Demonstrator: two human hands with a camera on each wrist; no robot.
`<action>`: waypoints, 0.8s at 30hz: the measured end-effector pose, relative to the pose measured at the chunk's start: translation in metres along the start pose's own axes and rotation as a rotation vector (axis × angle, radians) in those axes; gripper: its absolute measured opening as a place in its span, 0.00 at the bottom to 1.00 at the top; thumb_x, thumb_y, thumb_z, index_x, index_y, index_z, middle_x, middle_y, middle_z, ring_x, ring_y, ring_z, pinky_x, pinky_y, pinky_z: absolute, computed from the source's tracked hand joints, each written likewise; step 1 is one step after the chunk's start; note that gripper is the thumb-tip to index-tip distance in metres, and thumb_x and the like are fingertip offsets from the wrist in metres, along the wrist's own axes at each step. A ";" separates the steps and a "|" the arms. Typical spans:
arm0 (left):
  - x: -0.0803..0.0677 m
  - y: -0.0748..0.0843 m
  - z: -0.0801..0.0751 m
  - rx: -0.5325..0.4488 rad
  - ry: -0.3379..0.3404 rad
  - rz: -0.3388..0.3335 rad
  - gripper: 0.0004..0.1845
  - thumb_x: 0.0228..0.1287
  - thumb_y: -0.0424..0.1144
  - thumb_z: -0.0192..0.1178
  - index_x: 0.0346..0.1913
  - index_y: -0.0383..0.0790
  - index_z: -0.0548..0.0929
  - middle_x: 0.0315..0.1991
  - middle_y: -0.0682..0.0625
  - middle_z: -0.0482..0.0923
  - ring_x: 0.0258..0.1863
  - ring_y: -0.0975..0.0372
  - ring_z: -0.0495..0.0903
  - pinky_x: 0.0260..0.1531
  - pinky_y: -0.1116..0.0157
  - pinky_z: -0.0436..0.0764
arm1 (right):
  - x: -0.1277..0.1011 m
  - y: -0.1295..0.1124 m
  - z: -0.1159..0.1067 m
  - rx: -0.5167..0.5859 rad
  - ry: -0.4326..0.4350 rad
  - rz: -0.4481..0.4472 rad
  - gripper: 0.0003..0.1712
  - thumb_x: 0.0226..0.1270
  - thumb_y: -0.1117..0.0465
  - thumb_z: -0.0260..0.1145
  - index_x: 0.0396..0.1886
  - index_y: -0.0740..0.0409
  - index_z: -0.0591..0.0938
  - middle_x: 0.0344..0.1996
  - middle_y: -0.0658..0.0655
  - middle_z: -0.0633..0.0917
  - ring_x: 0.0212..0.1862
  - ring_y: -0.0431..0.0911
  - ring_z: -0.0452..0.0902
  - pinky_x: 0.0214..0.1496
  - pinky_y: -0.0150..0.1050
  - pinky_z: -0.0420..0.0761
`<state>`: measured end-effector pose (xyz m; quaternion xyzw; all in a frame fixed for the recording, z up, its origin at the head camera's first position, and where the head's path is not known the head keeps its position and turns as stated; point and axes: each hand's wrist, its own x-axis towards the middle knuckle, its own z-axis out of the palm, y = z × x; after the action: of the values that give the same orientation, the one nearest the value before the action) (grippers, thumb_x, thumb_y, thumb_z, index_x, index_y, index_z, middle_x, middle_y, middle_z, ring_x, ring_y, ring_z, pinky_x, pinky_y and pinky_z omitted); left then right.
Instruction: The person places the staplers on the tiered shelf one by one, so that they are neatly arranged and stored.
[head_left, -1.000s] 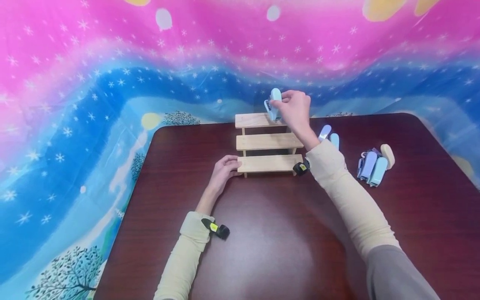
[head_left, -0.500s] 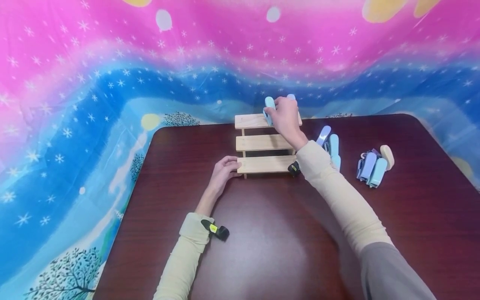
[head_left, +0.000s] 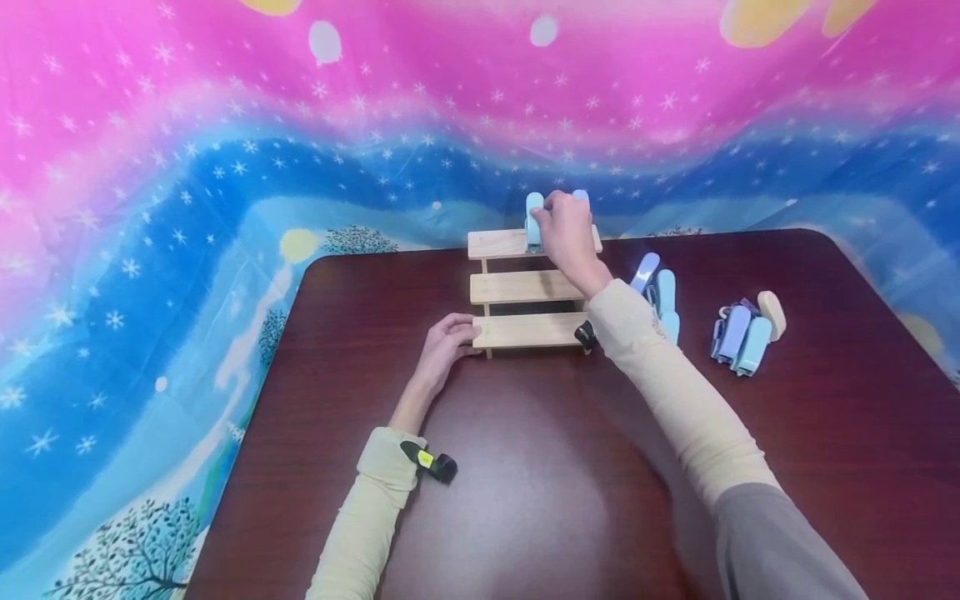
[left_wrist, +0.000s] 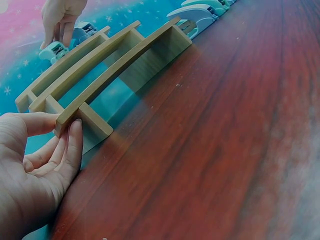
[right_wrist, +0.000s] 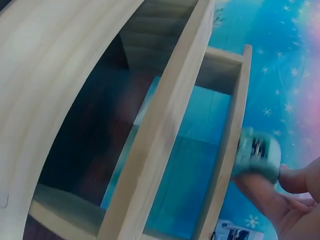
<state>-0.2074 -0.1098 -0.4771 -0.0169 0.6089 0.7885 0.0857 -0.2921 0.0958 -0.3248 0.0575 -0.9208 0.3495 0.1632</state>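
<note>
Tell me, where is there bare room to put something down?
The two lower steps of the rack are bare, as is the table between the arms. The top step's right half is crowded by the right hand and staplers.

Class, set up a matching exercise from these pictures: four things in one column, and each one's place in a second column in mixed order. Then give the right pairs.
Things
1. right hand
2. left hand
3. cream stapler
4. wooden step shelf

Places
A. at the left end of the lowest step
B. on the table, right of the shelf, in the far-right cluster of staplers
C. at the top step, holding a light blue stapler
D. at the far middle of the dark table

Pairs: 1-C, 2-A, 3-B, 4-D
</note>
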 end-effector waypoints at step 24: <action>0.002 0.002 -0.002 0.018 -0.004 -0.011 0.15 0.59 0.28 0.62 0.49 0.29 0.76 0.37 0.43 0.81 0.35 0.58 0.81 0.40 0.59 0.84 | -0.045 0.084 -0.113 0.307 0.077 0.173 0.26 0.68 0.46 0.60 0.46 0.67 0.84 0.31 0.56 0.88 0.29 0.38 0.84 0.32 0.29 0.83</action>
<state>-0.2094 -0.1123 -0.4759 -0.0178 0.6156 0.7825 0.0913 -0.2389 0.2333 -0.3137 -0.0113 -0.8512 0.5006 0.1571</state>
